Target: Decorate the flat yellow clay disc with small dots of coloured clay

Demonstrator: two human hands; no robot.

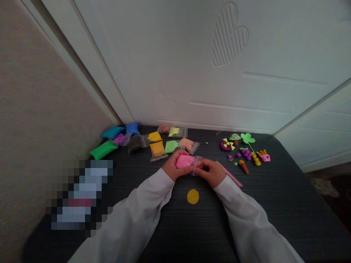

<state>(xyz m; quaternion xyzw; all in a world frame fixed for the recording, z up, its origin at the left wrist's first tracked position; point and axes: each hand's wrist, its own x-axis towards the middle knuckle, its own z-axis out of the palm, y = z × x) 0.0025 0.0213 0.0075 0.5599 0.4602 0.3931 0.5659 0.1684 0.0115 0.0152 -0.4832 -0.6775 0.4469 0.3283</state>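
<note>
Between my two hands is a clear plastic bag of pink modelling clay (184, 161). My left hand (172, 166) wraps round the clay-filled end, while the fingers of my right hand (212, 172) pinch the bag's open-looking right edge. Whether that edge is sealed I cannot tell. A flat yellow clay disc (193, 196) lies on the dark table (181, 233) just below my hands. Partly behind my right hand and sleeve is a thin pink strip (233, 176), lying at a slant.
Bags of coloured clay lie at the back left, among them an orange one (157, 149) and a green one (103, 149). Small clay figures, including a green flower (248, 138) and a brown carrot-like shape (243, 166), lie at right. A blurred-out panel (85, 193) is at left.
</note>
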